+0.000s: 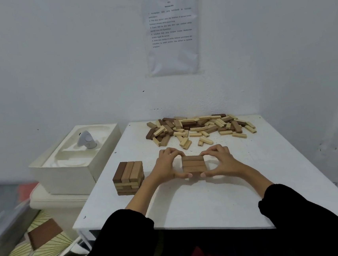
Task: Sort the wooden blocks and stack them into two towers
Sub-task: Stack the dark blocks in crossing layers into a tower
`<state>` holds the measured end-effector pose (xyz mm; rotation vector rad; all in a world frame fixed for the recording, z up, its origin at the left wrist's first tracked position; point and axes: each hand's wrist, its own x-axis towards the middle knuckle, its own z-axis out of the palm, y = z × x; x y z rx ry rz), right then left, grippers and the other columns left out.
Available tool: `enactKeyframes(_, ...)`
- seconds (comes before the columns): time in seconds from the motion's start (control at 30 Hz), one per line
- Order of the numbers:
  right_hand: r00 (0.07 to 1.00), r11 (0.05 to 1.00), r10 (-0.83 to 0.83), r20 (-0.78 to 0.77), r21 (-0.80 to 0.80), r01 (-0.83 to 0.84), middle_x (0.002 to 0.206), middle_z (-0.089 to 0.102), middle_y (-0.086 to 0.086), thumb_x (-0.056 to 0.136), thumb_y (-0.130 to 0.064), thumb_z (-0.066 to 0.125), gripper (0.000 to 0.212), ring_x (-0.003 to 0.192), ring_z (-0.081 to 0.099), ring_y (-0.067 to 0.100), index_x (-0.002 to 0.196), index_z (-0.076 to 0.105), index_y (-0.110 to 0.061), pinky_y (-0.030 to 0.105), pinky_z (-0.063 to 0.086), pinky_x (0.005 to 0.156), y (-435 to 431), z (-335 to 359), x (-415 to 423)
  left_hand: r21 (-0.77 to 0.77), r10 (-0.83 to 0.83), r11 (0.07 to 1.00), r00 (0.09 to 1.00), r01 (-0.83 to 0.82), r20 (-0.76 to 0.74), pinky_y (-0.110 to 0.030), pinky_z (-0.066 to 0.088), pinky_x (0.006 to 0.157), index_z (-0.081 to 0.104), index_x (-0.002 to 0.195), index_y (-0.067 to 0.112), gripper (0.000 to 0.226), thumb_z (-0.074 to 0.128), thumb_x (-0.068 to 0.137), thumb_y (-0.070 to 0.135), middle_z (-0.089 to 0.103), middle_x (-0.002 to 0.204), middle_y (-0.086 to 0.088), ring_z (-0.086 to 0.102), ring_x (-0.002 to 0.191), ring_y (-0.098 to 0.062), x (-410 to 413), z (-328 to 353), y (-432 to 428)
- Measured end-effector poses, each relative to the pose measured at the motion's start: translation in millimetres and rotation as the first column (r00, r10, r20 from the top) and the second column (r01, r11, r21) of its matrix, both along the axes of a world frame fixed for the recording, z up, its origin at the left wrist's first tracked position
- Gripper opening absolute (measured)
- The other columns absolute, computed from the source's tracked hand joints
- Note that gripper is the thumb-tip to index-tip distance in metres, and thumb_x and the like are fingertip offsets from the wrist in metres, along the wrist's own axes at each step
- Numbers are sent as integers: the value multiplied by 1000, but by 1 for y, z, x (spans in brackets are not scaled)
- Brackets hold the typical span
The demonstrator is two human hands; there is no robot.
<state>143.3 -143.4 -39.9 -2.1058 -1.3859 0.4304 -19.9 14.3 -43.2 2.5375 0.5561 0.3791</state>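
Observation:
A low stack of brown wooden blocks (193, 165) stands in the middle of the white table (192, 204), its top layer three blocks side by side. My left hand (167, 165) grips its left side, thumb at the near corner and fingers curled over the far edge. My right hand (221, 161) grips the right side the same way. A second short tower (128, 177) of mixed brown and light blocks stands to the left, apart from my hands. A loose pile of dark and light blocks (201, 127) lies at the table's far edge.
A white open box (76, 165) with a small grey device (86, 140) in it stands left of the table on another white box. A printed sheet (172, 32) hangs on the wall behind. Patterned fabric lies on the floor at lower left.

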Motion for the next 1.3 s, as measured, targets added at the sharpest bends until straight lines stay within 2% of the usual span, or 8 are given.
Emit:
enactKeyframes(0.23,998,993,22,61,111,-29,126,34,-6,66,-43,81,63,129,21,15,122,54,-36,40,20,111,11,50,-8,151,3,989,1000,-7,28,-32,28,100,56,120,21,65,82,66,44,45,127,-6,28,123,-23,-8,62,11)
enactKeyframes(0.43,994,978,47,103,200,-67,131,36,-3,66,-47,80,61,129,23,16,119,57,-28,38,22,110,48,67,-51,125,22,992,1000,-21,-7,-29,26,101,56,120,25,75,82,56,54,46,124,-2,27,122,-20,-55,92,46)
enactKeyframes(0.53,989,980,52,137,184,-77,133,36,-1,65,-50,80,63,134,18,18,119,58,-28,40,20,111,70,64,-77,129,55,990,997,-48,-49,-29,24,102,55,120,29,72,82,57,53,44,129,-2,25,120,-14,-86,92,63)
enactKeyframes(0.63,988,980,81,133,170,-103,134,35,-2,61,-57,79,68,137,12,17,119,57,-29,40,15,111,89,57,-100,105,87,991,992,-77,-92,-28,22,99,54,120,31,78,69,50,64,42,129,-1,25,122,-16,-113,88,73)
enactKeyframes(0.77,984,983,101,150,137,-122,131,38,-2,59,-63,75,71,128,24,16,119,57,-29,38,23,104,105,45,-123,64,107,993,982,-98,-156,-28,24,97,48,117,40,77,67,48,68,41,130,-1,26,125,-18,-138,78,86)
enactKeyframes(0.87,981,987,100,165,105,-119,129,38,-3,49,-71,60,82,127,25,15,120,56,-29,37,24,99,110,40,-131,20,101,995,981,-99,-168,-32,26,103,46,116,42,79,67,45,69,41,131,-1,25,126,-18,-146,71,89)
enactKeyframes(1.13,978,990,114,175,64,-127,129,38,-4,49,-71,59,82,130,23,15,119,56,-28,38,21,102,114,32,-135,-42,82,995,983,-90,-165,-32,23,104,50,124,34,66,82,67,41,39,131,-1,21,128,-19,-151,56,96)
enactKeyframes(1.3,971,990,118,209,49,-131,130,37,-3,60,-65,74,75,130,23,15,121,55,-26,37,20,102,114,32,-135,-67,83,993,980,-96,-179,-31,25,102,48,120,41,82,68,46,67,37,122,6,21,122,-14,-153,55,94)
